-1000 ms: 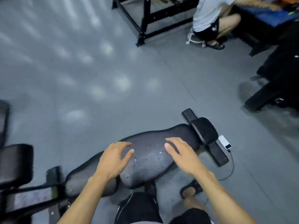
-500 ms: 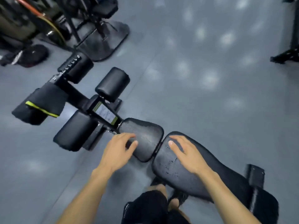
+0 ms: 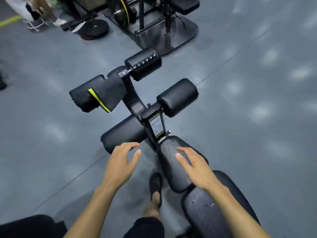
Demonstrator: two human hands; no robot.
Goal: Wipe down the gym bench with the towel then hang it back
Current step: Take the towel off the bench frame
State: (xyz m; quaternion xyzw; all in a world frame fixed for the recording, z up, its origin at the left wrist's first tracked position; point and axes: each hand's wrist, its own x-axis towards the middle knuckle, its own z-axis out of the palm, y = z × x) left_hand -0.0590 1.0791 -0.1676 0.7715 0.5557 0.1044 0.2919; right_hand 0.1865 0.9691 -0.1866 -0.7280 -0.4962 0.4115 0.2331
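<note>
The label [image 3: 156, 125] on the bench frame is white and green, but its writing is too blurred to read. The black towel [image 3: 109, 91] with a yellow stripe hangs over the upper left roller pad. The gym bench [image 3: 173, 165] is cut off at the bottom. Both the left hand [image 3: 122, 161] and the right hand [image 3: 194, 166] reach forward with loose fingers, holding nothing.

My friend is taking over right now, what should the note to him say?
Left hand: open, holding nothing, out in front beside the bench.
Right hand: open, over the seat pad; contact unclear.
Towel: black with a yellow stripe, draped over the far left roller pad.
Done: nothing. Droplets show on the seat pad and back pad.
Left: take the towel, wipe both pads, hang it back.
</note>
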